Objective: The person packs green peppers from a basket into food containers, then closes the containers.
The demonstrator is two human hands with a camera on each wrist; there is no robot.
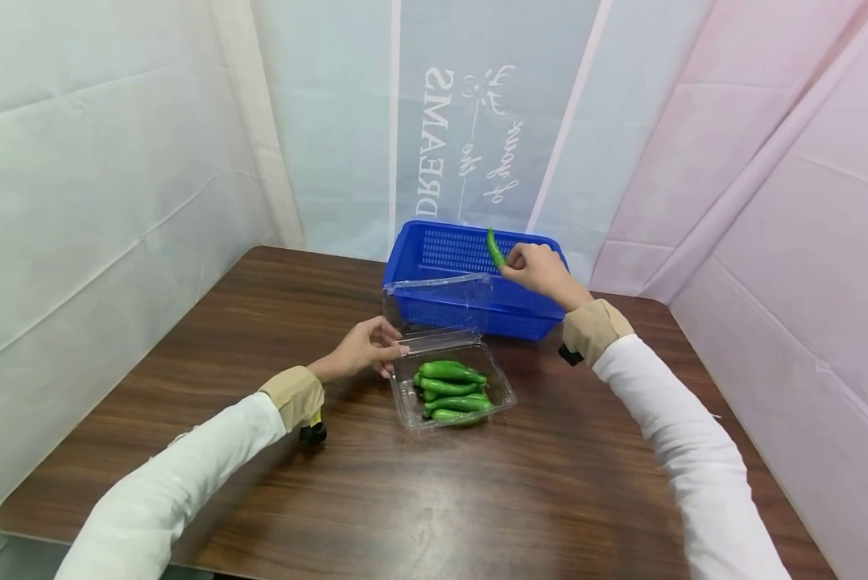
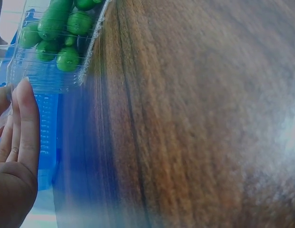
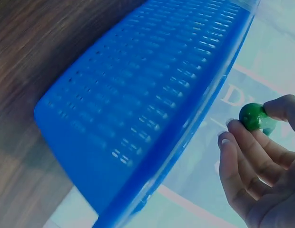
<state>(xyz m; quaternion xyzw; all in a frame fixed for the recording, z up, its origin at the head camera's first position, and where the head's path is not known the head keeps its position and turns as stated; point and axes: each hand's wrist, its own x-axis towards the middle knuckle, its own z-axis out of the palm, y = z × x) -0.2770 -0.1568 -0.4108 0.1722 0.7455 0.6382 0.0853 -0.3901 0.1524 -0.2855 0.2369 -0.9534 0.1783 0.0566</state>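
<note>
My right hand pinches a green chili pepper between thumb and fingers, above the blue plastic basket. Seen from the right wrist, the rounded end of that pepper shows at the fingertips, beyond the basket's rim. My left hand holds the left edge of a clear plastic clamshell box, near its hinge, with thumb and fingers. Several green chili peppers lie side by side in the box's base. Its raised lid overlaps the basket's front in the head view.
The box and basket stand on a brown wood-grain table, the basket behind the box. Behind the table hangs a pale cloth with printed lettering, and light cloth walls close in both sides.
</note>
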